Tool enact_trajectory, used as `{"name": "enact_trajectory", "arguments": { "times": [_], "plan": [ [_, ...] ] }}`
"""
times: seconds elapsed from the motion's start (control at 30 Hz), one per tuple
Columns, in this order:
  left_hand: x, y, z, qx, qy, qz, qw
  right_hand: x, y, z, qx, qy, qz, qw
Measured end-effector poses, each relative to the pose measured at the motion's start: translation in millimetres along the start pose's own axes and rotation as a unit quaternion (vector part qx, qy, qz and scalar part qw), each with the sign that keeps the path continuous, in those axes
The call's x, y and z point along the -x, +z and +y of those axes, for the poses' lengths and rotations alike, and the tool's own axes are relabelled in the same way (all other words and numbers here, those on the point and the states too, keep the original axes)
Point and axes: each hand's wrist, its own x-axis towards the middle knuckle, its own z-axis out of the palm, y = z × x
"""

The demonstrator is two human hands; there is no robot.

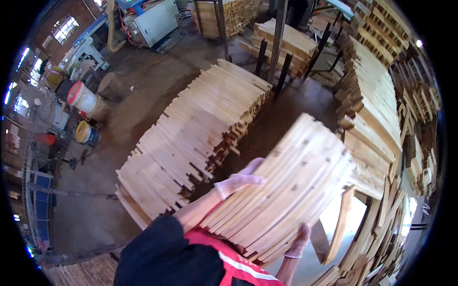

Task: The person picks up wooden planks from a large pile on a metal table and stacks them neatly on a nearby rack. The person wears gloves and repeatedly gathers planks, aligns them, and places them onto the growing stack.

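I hold a bundle of pale wooden strips [291,186], laid side by side and tilted, in front of my body. My left hand [240,180], in a light pinkish knit glove, grips the bundle's left edge with the thumb lying over the top. On the lower right edge, my right hand [299,240] clasps it in the same kind of glove. Most fingers of both hands are hidden by the wood. To the left of the bundle lies a long, low stack of similar strips [191,128] with uneven ends.
Dark upright metal posts [282,74] stand beyond the bundle, near another wood stack [286,40]. A high stack of boards [377,90] runs along the right, above loose offcuts [367,252]. At left are a white bucket [87,99], a yellow bucket [86,133] and a grey cabinet [155,24].
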Motion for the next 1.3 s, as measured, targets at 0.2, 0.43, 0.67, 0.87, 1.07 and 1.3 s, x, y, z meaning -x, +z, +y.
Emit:
{"name": "enact_trajectory", "arguments": {
  "times": [0.2,0.43,0.67,0.87,1.07,1.3],
  "plan": [
    [10,-147,5,0.136,0.055,0.195,0.97,-133,163,8,0.106,0.033,-0.17,0.979],
    [-53,-270,12,0.307,0.091,0.341,0.884,-313,422,6,0.277,0.13,-0.392,0.868],
    [-160,-416,-13,0.304,0.1,0.471,0.822,-526,606,59,0.436,0.005,-0.59,0.679],
    [-287,-514,18,-0.474,0.067,0.332,0.813,-606,712,100,0.816,-0.291,-0.209,0.453],
    [-297,-536,12,0.175,-0.04,0.315,0.932,-454,596,158,0.733,-0.244,-0.301,0.56],
    [-283,-491,-84,-0.012,-0.118,0.172,0.978,-195,375,85,0.592,-0.085,-0.147,0.788]
  ]
}}
